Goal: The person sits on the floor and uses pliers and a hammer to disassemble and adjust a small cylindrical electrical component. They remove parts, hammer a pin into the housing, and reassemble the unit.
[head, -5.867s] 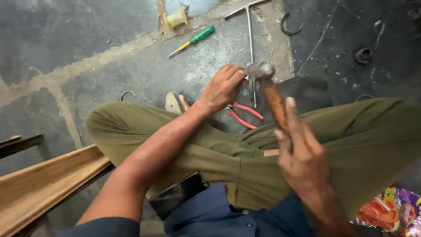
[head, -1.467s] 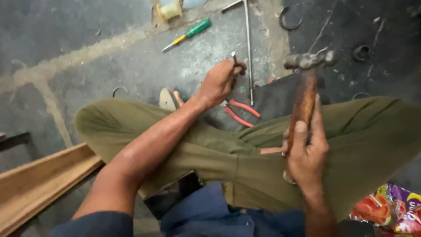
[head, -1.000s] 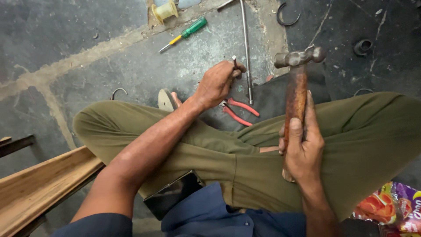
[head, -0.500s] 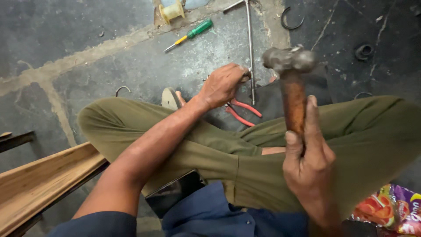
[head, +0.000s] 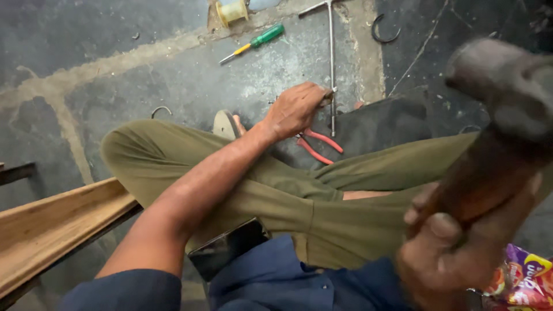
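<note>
- A hammer [head: 489,155] with a wooden handle is held raised close to the camera at 4 o'clock; its metal head is blurred at 2 o'clock.
- The right hand [head: 443,259] is wrapped around the lower handle, fingers closed tight on the wood.
- A colourful snack packet [head: 521,282] is seen at 5 o'clock, just beside that hand.
- A dark phone [head: 227,247] is lodged at the lap, at 7 o'clock.
- A wooden plank [head: 55,227] is laid at 8 o'clock, beside the bent knee.
- The left hand [head: 296,108] is extended to the floor near centre, fingers pinched narrowly on a small metal piece [head: 327,99]; its kind cannot be told.
- Red-handled pliers [head: 319,144] are lying just below that hand.
- A long T-shaped metal rod [head: 332,57] is laid from the pinched fingers toward 12 o'clock.
- A green-handled screwdriver [head: 256,41] is noted at 11 o'clock, well apart.
- A spool of pale thread [head: 231,10] is set farthest, at 11 o'clock.
</note>
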Motion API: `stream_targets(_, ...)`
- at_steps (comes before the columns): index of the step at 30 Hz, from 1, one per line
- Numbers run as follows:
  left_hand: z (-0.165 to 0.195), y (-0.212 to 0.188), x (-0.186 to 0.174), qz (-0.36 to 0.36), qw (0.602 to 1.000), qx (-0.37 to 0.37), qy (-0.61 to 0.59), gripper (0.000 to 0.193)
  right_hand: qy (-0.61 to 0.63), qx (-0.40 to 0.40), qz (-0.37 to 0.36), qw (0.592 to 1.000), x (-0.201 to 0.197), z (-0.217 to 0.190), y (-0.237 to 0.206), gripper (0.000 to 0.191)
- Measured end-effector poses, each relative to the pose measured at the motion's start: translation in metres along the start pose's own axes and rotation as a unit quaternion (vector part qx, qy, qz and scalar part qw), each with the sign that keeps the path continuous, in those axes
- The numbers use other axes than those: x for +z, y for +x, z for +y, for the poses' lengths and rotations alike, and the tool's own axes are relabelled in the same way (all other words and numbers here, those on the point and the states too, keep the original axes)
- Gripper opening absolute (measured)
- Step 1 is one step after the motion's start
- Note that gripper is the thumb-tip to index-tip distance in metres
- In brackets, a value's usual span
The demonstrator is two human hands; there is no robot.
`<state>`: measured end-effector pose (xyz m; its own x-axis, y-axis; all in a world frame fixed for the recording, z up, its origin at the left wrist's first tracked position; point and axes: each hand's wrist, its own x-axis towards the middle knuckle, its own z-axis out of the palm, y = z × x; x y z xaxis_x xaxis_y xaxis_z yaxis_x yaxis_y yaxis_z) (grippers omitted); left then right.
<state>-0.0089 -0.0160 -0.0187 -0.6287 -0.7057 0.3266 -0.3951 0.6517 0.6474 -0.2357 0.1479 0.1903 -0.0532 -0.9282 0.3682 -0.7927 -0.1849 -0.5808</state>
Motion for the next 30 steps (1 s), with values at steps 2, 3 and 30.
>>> stream_targets(2,-0.003,0.002,0.0,-0.003,1.0,-0.001,0.002,0.039,-0.017,-0.011,-0.051,0.999,0.015,0.004,0.003,0.061)
stream_targets(3,-0.005,0.003,0.0,-0.006,0.999,0.033,0.011,0.034,-0.021,0.029,-0.109,0.993,0.024,0.008,0.006,0.062)
stream_targets(30,0.012,0.002,-0.028,-0.007,0.999,-0.033,-0.015,0.019,0.171,0.272,-0.101,0.942,0.056,0.028,-0.01,0.055)
